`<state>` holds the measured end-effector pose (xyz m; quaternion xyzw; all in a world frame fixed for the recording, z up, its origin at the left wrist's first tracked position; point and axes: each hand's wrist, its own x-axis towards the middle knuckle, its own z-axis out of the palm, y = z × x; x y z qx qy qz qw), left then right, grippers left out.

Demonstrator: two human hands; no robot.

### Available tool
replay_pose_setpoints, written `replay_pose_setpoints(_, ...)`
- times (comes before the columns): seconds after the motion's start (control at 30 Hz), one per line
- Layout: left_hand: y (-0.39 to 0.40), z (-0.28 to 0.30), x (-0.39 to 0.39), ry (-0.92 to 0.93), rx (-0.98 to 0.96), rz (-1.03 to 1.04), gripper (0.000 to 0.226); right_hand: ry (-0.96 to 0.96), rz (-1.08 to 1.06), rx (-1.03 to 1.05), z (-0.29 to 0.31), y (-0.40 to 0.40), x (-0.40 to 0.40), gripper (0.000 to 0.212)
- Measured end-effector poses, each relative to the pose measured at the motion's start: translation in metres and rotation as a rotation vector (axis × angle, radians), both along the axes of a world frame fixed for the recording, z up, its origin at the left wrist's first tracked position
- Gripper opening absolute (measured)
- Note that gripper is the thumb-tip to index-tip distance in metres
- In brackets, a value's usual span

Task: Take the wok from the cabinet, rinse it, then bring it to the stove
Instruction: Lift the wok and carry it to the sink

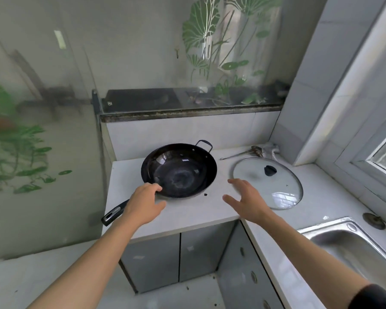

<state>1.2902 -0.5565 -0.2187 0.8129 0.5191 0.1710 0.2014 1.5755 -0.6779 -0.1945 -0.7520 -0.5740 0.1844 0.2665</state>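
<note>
- Black round metal wok (pixel 179 170) sits on the white bench (pixel 187 210), long handle (pixel 114 215) poking off the front-left edge.
- Left hand (pixel 143 202) is spread open over the handle, fingertips at the wok's rim, not clasping anything.
- Right hand (pixel 246 200) hovers open and empty, just beside the round glass lid (pixel 268 182).
- Steel sink (pixel 352 244) far right.

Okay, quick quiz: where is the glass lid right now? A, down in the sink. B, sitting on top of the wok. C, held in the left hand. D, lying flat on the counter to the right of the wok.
D: the glass lid lies flat on the counter, right of the uncovered wok.
</note>
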Motion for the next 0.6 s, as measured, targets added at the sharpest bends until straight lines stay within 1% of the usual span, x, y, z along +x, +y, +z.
replay_pose_setpoints(0.1,0.011,-0.009,0.008,0.027,-0.005,0.034,0.045,-0.039,0.037,0.000,-0.010,0.016,0.017,0.056)
replay_pose_setpoints(0.2,0.022,-0.019,0.020,0.091,-0.022,0.043,0.053,-0.252,0.160,0.028,-0.024,0.043,0.038,0.057)
replay_pose_setpoints(0.27,0.032,-0.023,0.030,0.154,-0.016,0.065,0.058,-0.311,0.232,0.042,-0.031,0.067,0.053,0.058)
replay_pose_setpoints(0.47,0.058,-0.028,0.050,0.259,-0.061,0.187,0.054,-0.261,0.347,0.020,-0.052,0.138,0.096,0.060)
replay_pose_setpoints(0.6,0.069,-0.030,0.050,0.328,-0.101,0.261,0.050,-0.247,0.428,-0.014,-0.058,0.184,0.110,0.060)
